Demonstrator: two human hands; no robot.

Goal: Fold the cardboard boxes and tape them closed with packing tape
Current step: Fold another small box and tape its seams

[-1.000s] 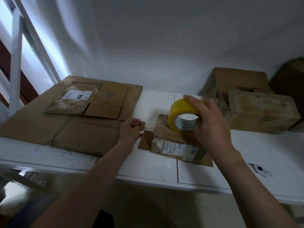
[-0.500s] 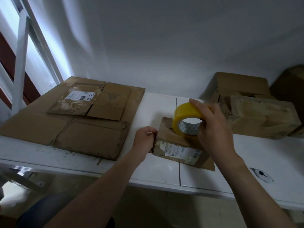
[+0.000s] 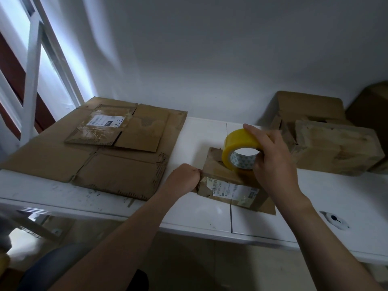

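Note:
A small cardboard box [image 3: 218, 175] with a white label on its front stands on the white table [image 3: 346, 198]. My right hand [image 3: 270, 156] grips a yellow roll of packing tape [image 3: 237, 148] and holds it on edge on the box top. My left hand [image 3: 184, 178] is curled against the box's left end, where the tape end comes down over the edge. The fingertips of my left hand are hidden behind its knuckles.
A large flattened cardboard box [image 3: 52, 156] covers the left of the table, with a smaller flat box [image 3: 123, 129] bearing a label on top. Folded boxes [image 3: 336, 148] sit at the back right by the wall. A dark-centred hole [image 3: 334, 219] marks the table at the right.
My left hand pulled the tape end leftward in the air, then brought it down against the box's left end. My right hand lowered the roll onto the box top.

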